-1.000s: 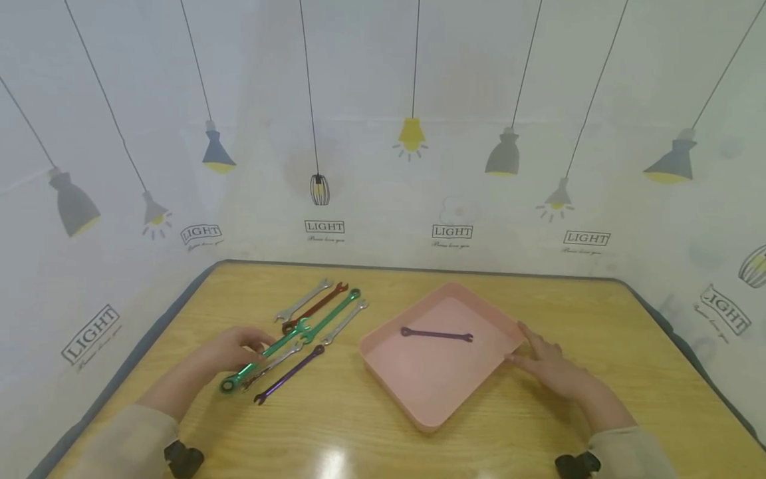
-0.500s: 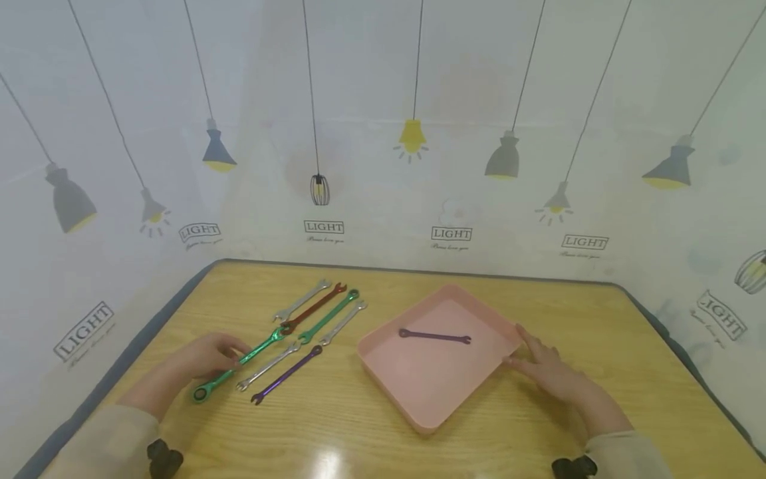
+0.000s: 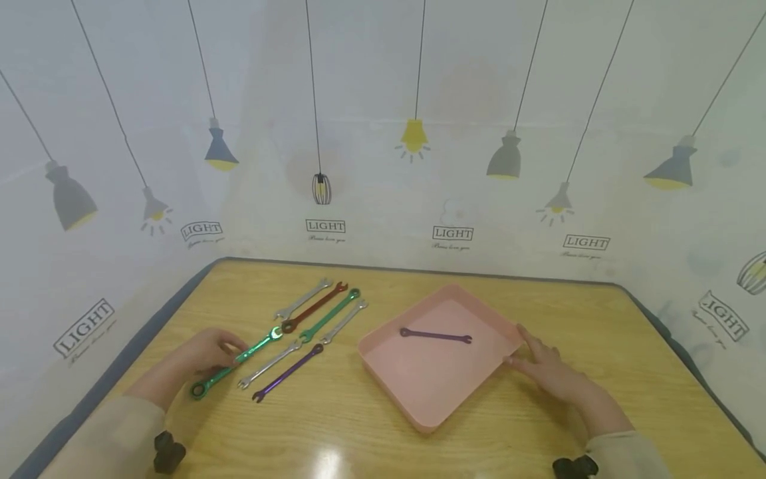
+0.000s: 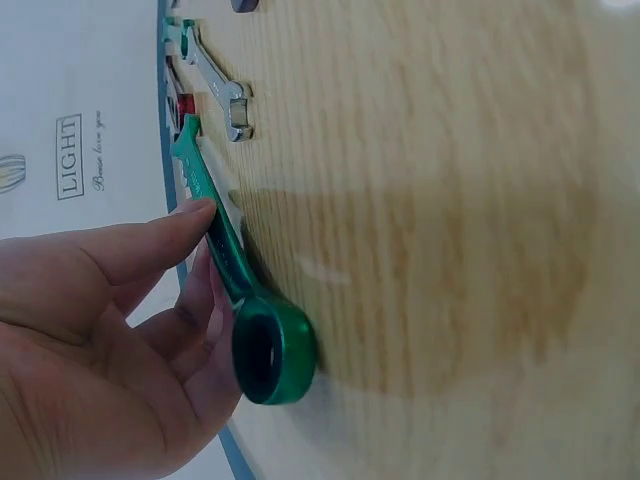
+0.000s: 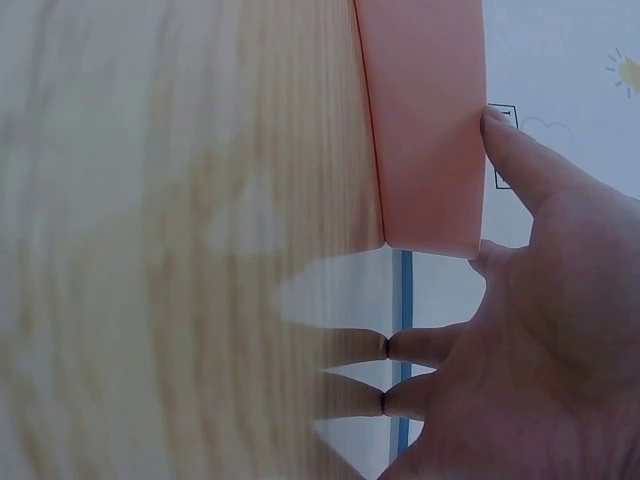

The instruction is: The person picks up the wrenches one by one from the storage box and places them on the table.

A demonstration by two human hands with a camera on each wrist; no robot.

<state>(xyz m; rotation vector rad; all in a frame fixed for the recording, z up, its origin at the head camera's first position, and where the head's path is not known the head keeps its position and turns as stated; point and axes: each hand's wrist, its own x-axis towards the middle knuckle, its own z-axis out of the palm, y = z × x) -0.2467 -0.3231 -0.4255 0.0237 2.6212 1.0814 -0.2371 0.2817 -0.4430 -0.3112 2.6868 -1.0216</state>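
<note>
My left hand (image 3: 206, 352) pinches a green combination wrench (image 3: 257, 346) along its shank, thumb on one side and fingers on the other. In the left wrist view the ring end of this wrench (image 4: 295, 350) points toward the camera, close over the table. My right hand (image 3: 547, 372) lies at the right corner of a pink tray (image 3: 431, 379), with the thumb tip on its rim and the other fingers fairly straight, two of them down on the table. Inside the tray lies a dark purple wrench (image 3: 435, 335).
A silver wrench (image 3: 269, 364) and a purple wrench (image 3: 288, 374) lie just right of the left hand. Farther back are a red wrench (image 3: 314, 307), another green wrench (image 3: 330, 315) and two more silver ones. A wall cloth (image 3: 371, 253) encloses the wooden table.
My left hand has drawn the green wrench leftward and toward me, away from the silver wrench and the other green one. It barely moves in the last half second. The right hand stays at the tray.
</note>
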